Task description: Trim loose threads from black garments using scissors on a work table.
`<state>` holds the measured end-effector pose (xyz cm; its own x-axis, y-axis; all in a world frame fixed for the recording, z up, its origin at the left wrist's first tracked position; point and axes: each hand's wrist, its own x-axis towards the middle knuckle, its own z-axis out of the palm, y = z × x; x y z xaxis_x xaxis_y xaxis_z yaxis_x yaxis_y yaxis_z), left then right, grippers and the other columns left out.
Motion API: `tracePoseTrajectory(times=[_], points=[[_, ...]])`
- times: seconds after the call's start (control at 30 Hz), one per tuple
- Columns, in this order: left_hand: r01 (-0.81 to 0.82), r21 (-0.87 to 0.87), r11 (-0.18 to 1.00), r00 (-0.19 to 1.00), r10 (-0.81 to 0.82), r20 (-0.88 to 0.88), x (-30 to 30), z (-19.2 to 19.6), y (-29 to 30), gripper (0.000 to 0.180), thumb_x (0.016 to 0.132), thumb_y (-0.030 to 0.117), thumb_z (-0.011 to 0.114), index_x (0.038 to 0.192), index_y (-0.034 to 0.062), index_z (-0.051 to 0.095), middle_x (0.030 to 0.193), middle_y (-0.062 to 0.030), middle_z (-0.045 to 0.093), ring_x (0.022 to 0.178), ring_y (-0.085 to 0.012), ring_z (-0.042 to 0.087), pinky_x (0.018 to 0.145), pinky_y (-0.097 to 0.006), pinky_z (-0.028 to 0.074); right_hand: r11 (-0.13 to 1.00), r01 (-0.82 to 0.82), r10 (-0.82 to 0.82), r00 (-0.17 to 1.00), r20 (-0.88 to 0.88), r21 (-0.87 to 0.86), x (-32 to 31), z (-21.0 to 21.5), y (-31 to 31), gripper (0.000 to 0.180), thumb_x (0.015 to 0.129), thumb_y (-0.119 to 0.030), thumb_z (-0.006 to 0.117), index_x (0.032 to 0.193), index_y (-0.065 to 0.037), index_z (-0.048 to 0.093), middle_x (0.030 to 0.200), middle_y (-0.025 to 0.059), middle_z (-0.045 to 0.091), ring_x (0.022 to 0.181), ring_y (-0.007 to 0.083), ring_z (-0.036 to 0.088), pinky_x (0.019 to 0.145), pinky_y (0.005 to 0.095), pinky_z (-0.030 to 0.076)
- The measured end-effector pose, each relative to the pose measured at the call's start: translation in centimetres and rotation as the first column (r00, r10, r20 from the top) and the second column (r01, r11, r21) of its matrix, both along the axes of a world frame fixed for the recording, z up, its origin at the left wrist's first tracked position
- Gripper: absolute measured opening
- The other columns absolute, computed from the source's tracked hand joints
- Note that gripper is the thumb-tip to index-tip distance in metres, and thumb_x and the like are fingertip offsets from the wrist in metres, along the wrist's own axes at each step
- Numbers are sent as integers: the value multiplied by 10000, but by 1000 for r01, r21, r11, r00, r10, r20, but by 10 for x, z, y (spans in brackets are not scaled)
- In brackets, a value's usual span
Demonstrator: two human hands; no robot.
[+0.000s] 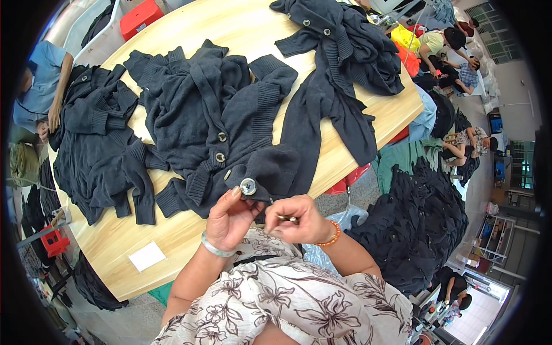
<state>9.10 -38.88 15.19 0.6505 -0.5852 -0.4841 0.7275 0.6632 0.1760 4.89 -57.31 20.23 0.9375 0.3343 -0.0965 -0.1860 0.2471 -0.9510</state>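
Observation:
A dark cardigan (198,109) lies bunched on the table before me, with round buttons down its front band. My left hand (233,218) pinches its near edge beside a large two-tone button (248,186), which faces up. Close on the right, my right hand (296,220) is curled around a small metal tool (287,218). Most of that tool is hidden in the fingers, so its exact kind does not show. The right fingertips are beside the cardigan's edge; whether they touch it I cannot tell.
Other dark cardigans lie on the wooden table (109,261), one left (100,155) and one far right (351,57). A white paper (147,256) sits near the front edge. A dark garment heap (414,224) stands right. Another person (43,86) handles the left cardigan.

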Motion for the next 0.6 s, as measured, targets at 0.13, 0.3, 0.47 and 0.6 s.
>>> tracePoseTrajectory(times=[0.13, 0.3, 0.47, 0.6], points=[[-11, -98, 995, 999, 7, -46, 5, 1, 3, 170, 940, 190, 560, 1009, 70, 659, 1036, -54, 657, 1018, -205, 580, 936, -411, 450, 939, 322, -335, 936, -110, -118, 8, -1, -6, 128, 903, -99, 646, 829, 2, 617, 756, -29, 601, 649, -1, 473, 571, 174, 379], [-13, -35, 999, 1000, 12, -25, 7, 4, 0, 184, 939, 194, 558, 1045, 72, 646, 1052, -57, 664, 1006, -201, 592, 941, -411, 444, 835, 471, -480, 876, 41, -286, 10, -22, -6, 203, 876, -114, 706, 1036, -14, 629, 731, -63, 536, 634, -20, 410, 525, 158, 325], [39, 179, 983, 971, -80, 227, -2, -13, 2, 195, 964, 183, 529, 1084, 52, 611, 1029, -50, 661, 958, -152, 606, 894, -337, 451, 732, 425, -197, 880, 432, -532, 28, -10, 13, 381, 748, -83, 783, 1097, -47, 633, 845, 46, 562, 635, 129, 560, 576, 242, 452], [-69, 293, 954, 927, -48, 373, -1, -11, -3, 193, 977, 195, 513, 1099, 58, 574, 1056, -32, 644, 964, -126, 598, 872, -302, 449, 919, 251, -283, 957, -67, -305, 39, -21, 16, 160, 811, -66, 749, 871, 4, 618, 751, -37, 563, 662, 15, 489, 554, 185, 400]])
